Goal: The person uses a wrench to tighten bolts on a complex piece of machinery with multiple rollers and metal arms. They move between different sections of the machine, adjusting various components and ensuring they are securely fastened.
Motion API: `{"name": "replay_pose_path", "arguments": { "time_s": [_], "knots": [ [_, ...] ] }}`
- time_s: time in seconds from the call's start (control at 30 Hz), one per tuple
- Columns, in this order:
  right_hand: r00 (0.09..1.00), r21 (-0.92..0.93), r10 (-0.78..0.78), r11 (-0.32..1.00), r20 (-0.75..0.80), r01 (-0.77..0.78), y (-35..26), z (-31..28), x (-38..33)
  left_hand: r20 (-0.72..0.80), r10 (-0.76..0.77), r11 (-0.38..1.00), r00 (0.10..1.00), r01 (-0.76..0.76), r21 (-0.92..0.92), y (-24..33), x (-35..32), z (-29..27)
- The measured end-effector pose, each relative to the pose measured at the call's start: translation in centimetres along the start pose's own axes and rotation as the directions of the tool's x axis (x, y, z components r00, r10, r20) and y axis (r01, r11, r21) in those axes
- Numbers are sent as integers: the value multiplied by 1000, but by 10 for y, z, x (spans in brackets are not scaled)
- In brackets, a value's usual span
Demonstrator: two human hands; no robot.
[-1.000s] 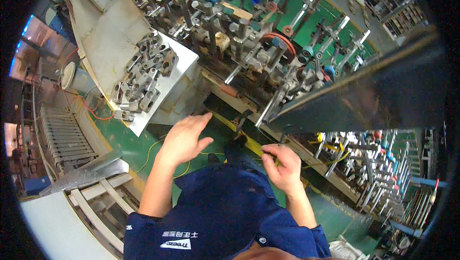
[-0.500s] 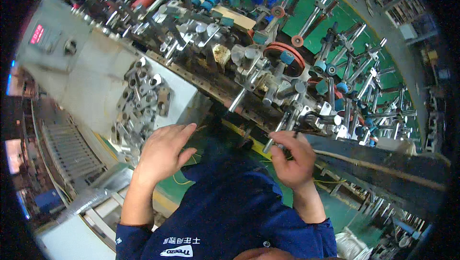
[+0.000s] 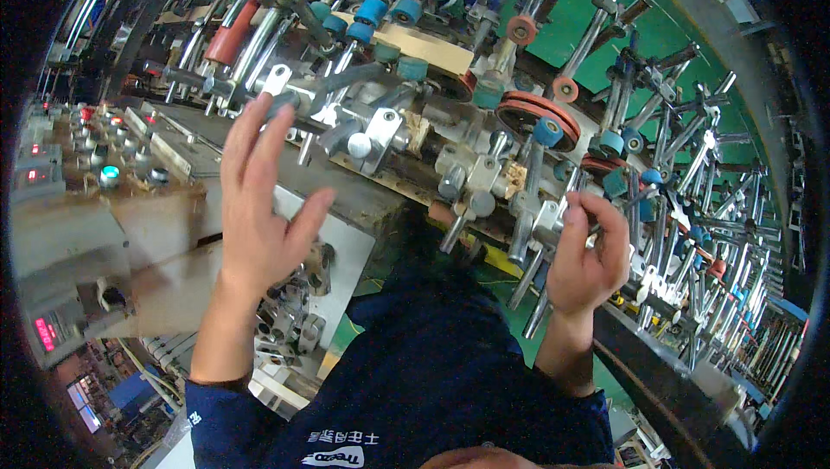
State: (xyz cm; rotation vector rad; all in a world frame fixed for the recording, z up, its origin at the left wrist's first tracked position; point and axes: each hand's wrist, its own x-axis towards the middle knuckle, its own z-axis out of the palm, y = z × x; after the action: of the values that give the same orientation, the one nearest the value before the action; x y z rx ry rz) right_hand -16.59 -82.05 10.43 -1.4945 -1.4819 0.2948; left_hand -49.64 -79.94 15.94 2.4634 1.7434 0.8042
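Observation:
My left hand [image 3: 262, 197] is open, its fingers stretched toward a silver clamp bracket [image 3: 278, 80] on the machine's rail. The fingertips overlap this bracket in the picture; contact cannot be made out. To the right, my right hand [image 3: 592, 257] has bent fingers, with thumb and forefinger tips close together. Anything pinched there is too small to name. Beside it are a silver clamp block [image 3: 546, 218] and a metal rod [image 3: 525, 240]. Another bright bracket [image 3: 385, 136] sits between my hands.
A control panel [image 3: 112, 153] with buttons and a lit green lamp stands at the left. Loose metal clamps [image 3: 290, 322] lie on a white surface [image 3: 350, 253] under my left forearm. Red wheels [image 3: 536, 119], blue rollers [image 3: 372, 11] and many jutting rods line the machine.
My view has shifted toward the left and along the machine. My left hand has gone from above the loose clamps up to the rail; my right hand remains by the rods.

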Motion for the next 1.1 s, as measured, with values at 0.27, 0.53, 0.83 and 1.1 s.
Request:
{"name": "replay_pose_path", "arguments": {
  "time_s": [0.27,0.53,0.83,1.1],
  "knots": [
    [997,-178,1,984,76,13,-1,5,8,18,-84,992,996,82,94,-47,65,25],
    [976,-217,10,975,220,39,-2,-1,16,-177,-3,1000,984,5,15,-52,66,43],
    [968,-120,-39,990,249,71,7,-3,20,-184,-29,1000,983,29,-1,-52,66,49],
    [952,-79,-6,996,305,31,7,-12,26,-325,-57,970,944,-25,-241,-64,53,64]
  ]
}}
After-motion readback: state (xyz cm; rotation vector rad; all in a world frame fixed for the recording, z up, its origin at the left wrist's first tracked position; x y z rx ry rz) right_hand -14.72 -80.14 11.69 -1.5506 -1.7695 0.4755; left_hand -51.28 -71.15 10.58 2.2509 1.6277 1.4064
